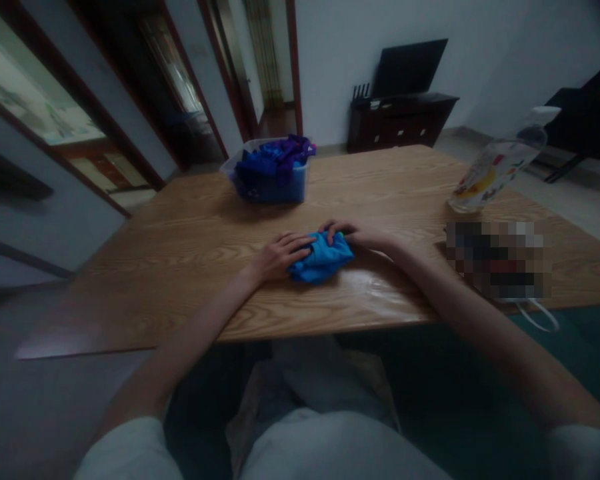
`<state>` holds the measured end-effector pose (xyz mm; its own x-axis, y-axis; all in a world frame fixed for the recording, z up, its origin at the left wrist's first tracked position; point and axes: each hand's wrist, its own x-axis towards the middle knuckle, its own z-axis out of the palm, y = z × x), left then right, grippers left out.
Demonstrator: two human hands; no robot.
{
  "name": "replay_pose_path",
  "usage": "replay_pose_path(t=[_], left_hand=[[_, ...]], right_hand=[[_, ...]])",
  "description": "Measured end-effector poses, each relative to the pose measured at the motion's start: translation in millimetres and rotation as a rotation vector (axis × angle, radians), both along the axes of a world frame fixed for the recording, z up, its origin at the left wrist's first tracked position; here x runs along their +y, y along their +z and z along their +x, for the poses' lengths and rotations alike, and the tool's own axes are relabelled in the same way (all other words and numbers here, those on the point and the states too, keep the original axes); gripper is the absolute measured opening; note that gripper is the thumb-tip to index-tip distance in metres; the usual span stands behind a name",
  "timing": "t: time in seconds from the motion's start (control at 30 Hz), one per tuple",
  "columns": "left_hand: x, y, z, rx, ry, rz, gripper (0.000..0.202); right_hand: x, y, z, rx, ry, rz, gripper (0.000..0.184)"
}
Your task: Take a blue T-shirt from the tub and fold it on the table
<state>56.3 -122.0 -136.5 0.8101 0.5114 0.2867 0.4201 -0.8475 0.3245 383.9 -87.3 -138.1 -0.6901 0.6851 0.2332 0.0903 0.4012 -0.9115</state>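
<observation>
Plainly, in the head view, the left hand (283, 255) and right hand (353, 235) hold the blue cloth (326, 257) mid-tabletop (180, 247), bundled compactly, not yet released; eleven o'clock from it, loose fabric (270, 159) fills a bin (230, 172).

Wood-grain table (180, 267), clear plastic bin (275, 192) near far edge, blue cloth (320, 262), capped bottle (495, 170), pixelated item (500, 260)

Bright blue cloth bundle (324, 260), apparently folded, on the wooden tabletop (180, 260).
</observation>
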Motion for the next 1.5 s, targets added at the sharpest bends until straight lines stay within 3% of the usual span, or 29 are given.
replay_pose_path(t=[0.1,0.23,0.33,0.47,0.53,0.6,0.67,0.73,0.8,0.9,1.03,1.13,1.27,1.5], left_hand=[[5,-12.3,5,-0.062,0.018,-0.020,0.057],[22,-32.9,-1,-0.284,0.120,-0.124,0.088],[34,-39.0,-10,-0.383,0.165,-0.155,0.103],[39,-29.5,-16,-0.317,0.200,-0.254,0.067],[39,-21.2,-17,-0.321,0.151,-0.409,0.054],[39,-14.1,-22,-0.348,0.125,-0.543,0.051],[43,-10.2,-30,-0.342,0.207,-0.516,0.046],[49,-10.3,-41,-0.248,0.343,-0.339,0.036],[56,-13.6,-51,-0.125,0.457,-0.176,0.027],[62,-20.2,-58,-0.023,0.523,-0.148,0.023],[61,-25.0,-53,-0.002,0.527,-0.150,0.018],[58,-25.0,-48,0.017,0.530,-0.133,0.018],[57,-22.8,-47,0.029,0.524,-0.145,0.018],[55,-19.9,-47,0.026,0.525,-0.156,0.017]], right_hand=[[-1,-14.5,-10,0.035,-0.126,-0.030,0.018],[-3,-25.5,-21,-0.039,-0.361,0.179,0.029],[-3,-17.8,-20,-0.063,-0.323,0.253,0.036],[-6,-0.3,-13,0.016,-0.131,0.006,0.030],[-7,1.7,-12,0.072,-0.127,-0.136,0.027],[-6,-2.2,-12,0.105,-0.211,-0.197,0.031],[0,-9.5,-10,0.094,-0.362,-0.145,0.033],[10,-17.0,-3,0.001,-0.523,0.006,0.028],[20,-22.7,5,-0.200,-0.585,0.190,0.019],[30,-27.0,15,-0.469,-0.533,0.327,0.015],[26,-27.6,12,-0.558,-0.496,0.380,0.016],[14,-25.2,3,-0.500,-0.496,0.383,0.021],[-4,-13.5,-6,-0.309,-0.422,0.348,0.047],[-13,11.8,-7,-0.129,0.013,0.208,0.064]])
